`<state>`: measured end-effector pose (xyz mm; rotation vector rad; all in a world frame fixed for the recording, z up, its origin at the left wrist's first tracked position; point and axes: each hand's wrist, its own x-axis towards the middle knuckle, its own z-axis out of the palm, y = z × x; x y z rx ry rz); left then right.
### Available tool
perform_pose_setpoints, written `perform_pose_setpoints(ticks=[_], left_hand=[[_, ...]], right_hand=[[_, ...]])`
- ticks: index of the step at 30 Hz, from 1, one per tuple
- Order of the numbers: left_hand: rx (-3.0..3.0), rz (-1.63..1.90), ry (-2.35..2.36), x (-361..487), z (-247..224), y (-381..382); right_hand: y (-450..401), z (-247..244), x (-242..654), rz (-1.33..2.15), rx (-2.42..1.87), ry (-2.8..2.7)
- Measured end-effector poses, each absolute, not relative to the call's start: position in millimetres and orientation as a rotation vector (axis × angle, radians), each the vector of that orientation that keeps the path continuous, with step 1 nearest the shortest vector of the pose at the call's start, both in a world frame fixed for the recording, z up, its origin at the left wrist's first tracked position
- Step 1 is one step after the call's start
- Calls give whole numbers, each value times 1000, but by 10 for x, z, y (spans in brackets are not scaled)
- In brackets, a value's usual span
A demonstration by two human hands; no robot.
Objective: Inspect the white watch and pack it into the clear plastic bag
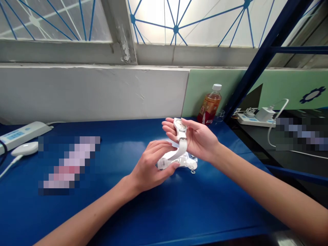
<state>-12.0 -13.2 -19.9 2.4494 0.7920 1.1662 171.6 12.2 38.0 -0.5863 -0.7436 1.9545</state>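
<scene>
we clamp the white watch (180, 126) in our right hand (203, 139) above the blue table (205, 205), its long strap (182, 147) curving near and left toward our left hand (148, 164), whose thumb and fingers stand apart.

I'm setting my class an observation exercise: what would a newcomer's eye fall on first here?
Probably the white watch, held in the right grip near mid-picture, its strap curving down toward the left grip. Next might come the bottle of reddish drink at the back of the blue desk, before the green panel.
</scene>
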Motion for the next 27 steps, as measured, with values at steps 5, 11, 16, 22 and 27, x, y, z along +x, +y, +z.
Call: perform_pose_setpoints(ticks=[5, 11, 16, 22, 27], left_hand=[[1690, 1025, 832, -18, -3, -279], [1048, 740, 696, 105, 34, -291], [896, 819, 642, 247, -10, -273], [851, 786, 617, 365, -82, -188], [898, 737, 618, 312, -140, -163]], right_hand=[[245, 328, 1525, 1881, -470, -908], [296, 54, 1579, 1939, -418, -941], [322, -89, 1657, 2047, -451, -925], [352, -84, 1731, 1997, -462, -1003], [335, -77, 1730, 2014, -479, -1017]])
